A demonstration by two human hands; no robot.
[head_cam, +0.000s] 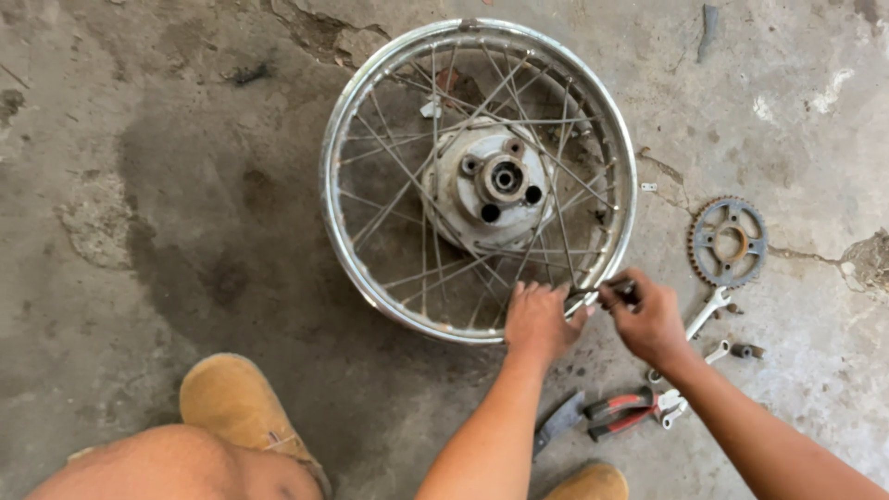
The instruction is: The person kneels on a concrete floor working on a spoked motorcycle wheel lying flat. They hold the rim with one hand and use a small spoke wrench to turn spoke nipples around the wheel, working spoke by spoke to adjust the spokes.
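A chrome spoked wheel rim with a grey hub lies flat on the concrete floor. My left hand rests on the near edge of the rim, fingers on the spokes. Just to its right, my right hand is closed around a small dark tool whose tip meets the rim at a spoke end. The two hands almost touch.
A toothed sprocket lies to the right of the wheel. Wrenches, a small socket and red-handled pliers lie by my right forearm. My knee and tan shoes are at the bottom left.
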